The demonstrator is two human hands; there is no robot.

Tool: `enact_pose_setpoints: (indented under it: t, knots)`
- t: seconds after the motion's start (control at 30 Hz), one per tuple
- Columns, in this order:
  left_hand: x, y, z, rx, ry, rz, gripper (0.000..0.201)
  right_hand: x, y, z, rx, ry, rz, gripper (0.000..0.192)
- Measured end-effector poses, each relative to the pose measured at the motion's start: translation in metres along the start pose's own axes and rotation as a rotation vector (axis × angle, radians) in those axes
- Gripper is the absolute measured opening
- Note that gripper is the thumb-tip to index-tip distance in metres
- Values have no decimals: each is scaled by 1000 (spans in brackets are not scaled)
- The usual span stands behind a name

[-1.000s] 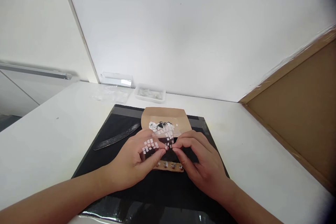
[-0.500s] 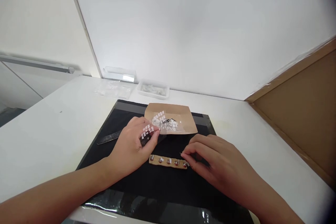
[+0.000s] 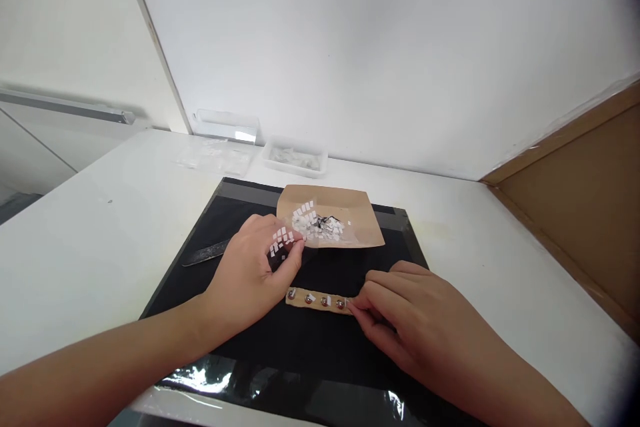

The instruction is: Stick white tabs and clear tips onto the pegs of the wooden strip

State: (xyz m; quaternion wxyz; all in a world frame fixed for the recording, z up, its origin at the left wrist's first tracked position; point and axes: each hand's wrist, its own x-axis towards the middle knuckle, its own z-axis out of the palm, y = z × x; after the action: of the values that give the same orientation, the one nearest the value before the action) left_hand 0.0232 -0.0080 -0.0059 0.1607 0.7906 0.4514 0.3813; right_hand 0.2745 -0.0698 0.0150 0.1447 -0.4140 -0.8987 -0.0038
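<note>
Under right hand (image 3: 400, 310), strip (image 3: 316, 299) crosswise

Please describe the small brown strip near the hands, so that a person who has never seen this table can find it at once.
On the white table lies a black mat. Near its middle, between the left hand and the right hand, whose fingertips touch its right end, lies the narrow brown strip. Unlike the wider brown paper behind it, it carries a row of small round metal studs.

A clear sheet of small white squares (image 3: 287, 235) is pinched by the left hand (image 3: 255, 273) just behind the narrow tan studded strip (image 3: 316, 299); the strip's right end is touched by the right hand (image 3: 410, 307).
</note>
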Motion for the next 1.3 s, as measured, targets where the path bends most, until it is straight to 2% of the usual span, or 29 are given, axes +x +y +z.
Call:
enact_pose_setpoints:
  t: [0.83, 1.07, 1.3]
  knots:
    - [-1, 0, 0, -34, -7, -33, 9, 0, 2, 1, 15, -46, -27, 26]
    - [-1, 1, 1, -43, -6, -60, 9, 0, 3, -1, 24, -89, 21, 27]
    - [-2, 0, 0, -52, -28, -89, 9, -3, 4, 1, -7, -98, 5, 24]
